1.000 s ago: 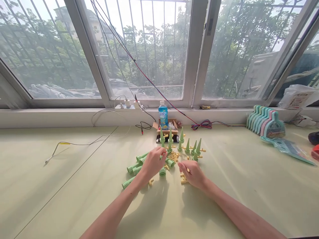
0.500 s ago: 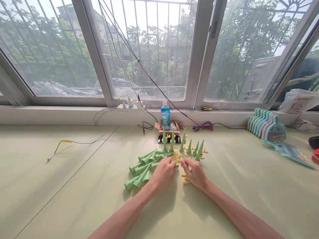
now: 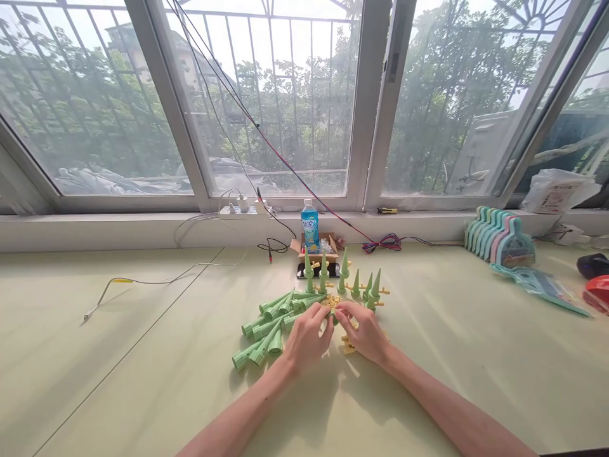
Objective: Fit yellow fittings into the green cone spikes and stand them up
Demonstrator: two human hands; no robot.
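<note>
Fingers (image 3: pixel 328 329) of the left hand (image 3: pixel 308 336) are closed around a green piece (image 3: pixel 334 318), its long axis hidden; its other side is flanked by the right hand (image 3: pixel 365 333), whose hold cannot be told. Yellow pegs (image 3: pixel 332 300) are heaped just beyond.

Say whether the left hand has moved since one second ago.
Yes: the left hand has moved rightward and nearer the wearer, judged against the blue bottle.

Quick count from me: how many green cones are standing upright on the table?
6 green cones visible: three in a row near the black phone, and three clustered to their right, beyond the right hand. The hands may hide more.
</note>
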